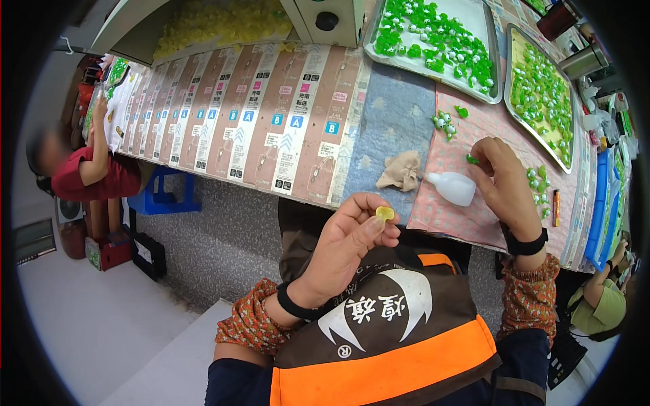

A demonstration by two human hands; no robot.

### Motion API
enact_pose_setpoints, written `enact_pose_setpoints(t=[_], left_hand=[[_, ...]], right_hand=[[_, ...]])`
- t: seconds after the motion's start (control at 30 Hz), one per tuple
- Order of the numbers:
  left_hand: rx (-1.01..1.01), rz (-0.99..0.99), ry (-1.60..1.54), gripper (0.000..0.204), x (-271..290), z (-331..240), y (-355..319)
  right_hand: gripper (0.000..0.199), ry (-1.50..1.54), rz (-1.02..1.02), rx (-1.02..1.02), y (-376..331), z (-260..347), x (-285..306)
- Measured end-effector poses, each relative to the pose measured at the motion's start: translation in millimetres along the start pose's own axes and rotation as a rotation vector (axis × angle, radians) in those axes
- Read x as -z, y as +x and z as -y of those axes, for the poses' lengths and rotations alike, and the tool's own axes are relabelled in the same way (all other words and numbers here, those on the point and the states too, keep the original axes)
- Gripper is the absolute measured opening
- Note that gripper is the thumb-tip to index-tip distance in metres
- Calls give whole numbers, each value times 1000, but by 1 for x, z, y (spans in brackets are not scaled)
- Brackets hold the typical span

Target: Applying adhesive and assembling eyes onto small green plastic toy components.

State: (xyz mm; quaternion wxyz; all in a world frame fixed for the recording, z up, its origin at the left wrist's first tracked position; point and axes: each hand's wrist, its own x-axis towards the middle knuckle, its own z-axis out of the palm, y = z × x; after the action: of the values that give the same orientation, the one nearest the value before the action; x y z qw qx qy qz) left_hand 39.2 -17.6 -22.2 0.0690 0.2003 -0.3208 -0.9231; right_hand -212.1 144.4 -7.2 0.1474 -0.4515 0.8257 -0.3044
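left hand (345,247): a small yellow piece (384,214) is pinched between thumb and fingers, which are closed on it, raised in front of the body just short of the surface's (393,122) near edge.
right hand (502,184): a tiny green piece (472,160) is nipped at the fingertips, which are closed on it; the rest of the hand is curled beside a small white squeeze bottle (452,187) lying on the pink cloth (467,135).
done, as judged: two metal trays, one further left (433,37) and one to the right (542,91), are already thick with green figures with white eyes; a handful more (445,123) are set loose on the cloth, and a few others (538,183) lie past the right hand.
left, as judged: the yellow piece is not yet joined to anything, and a bin of yellow pieces (217,24) is heaped at the far side, so much appears still to be worked.
near by: a crumpled beige rag (401,170) is lying just left of the bottle.
others: a person in red (84,169) is seated at the far left, another in green (599,304) at lower right.
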Motion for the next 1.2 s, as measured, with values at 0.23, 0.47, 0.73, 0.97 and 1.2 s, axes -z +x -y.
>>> enact_pose_setpoints(t=[0.23,0.47,0.73,0.97,1.2], left_hand=[[17,-11,-33,22,-1,2,-2],[3,8,-102,23,2,12,2],[-98,36,14,25,1,19,5],[-184,69,86,26,-3,19,1],[-242,88,133,27,-1,24,-2]], right_hand=[[15,14,-91,-28,-1,-11,-7],[14,94,-181,-72,-11,11,1],[20,431,-221,197,-38,94,-20],[26,440,-281,236,-48,107,-50],[30,347,-266,252,-55,108,-57]])
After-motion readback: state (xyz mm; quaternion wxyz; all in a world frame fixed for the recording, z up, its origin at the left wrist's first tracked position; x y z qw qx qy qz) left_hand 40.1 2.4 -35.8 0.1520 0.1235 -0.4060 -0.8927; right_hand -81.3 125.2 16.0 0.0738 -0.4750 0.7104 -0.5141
